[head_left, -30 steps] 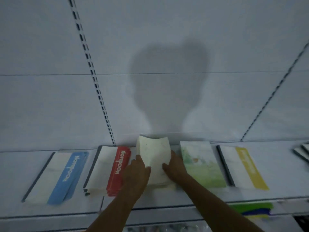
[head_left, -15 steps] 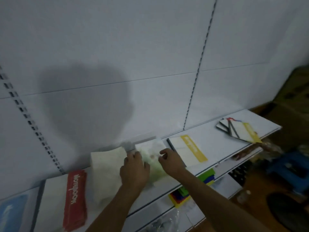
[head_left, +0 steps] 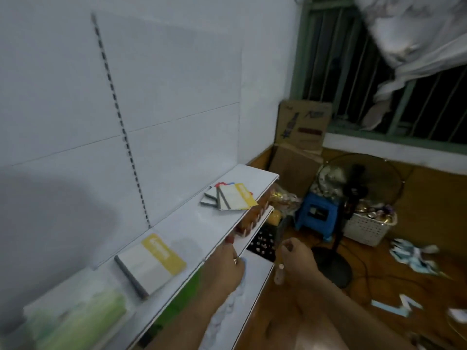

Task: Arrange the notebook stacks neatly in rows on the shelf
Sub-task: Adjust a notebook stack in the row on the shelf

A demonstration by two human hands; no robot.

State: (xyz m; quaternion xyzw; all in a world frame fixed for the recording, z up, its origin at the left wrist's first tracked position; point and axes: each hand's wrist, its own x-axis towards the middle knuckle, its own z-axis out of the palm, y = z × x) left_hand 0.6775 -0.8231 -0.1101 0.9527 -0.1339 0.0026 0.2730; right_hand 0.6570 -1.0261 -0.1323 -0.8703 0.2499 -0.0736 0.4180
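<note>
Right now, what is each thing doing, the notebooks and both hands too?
Green notebook stack: flat on shelf, blurred.
Yellow notebook stack: flat, tidy.
Far notebook pile: fanned out, messy.
Left hand: off the shelf, holding nothing.
Right hand: in the air, holding nothing.

Head camera looks down rightward along the shelf (head_left: 192,231), close.

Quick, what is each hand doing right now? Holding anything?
Left hand: off the notebooks, at the shelf front edge; its grip cannot be told.
Right hand: in the air, loosely curled, holding nothing.
</note>
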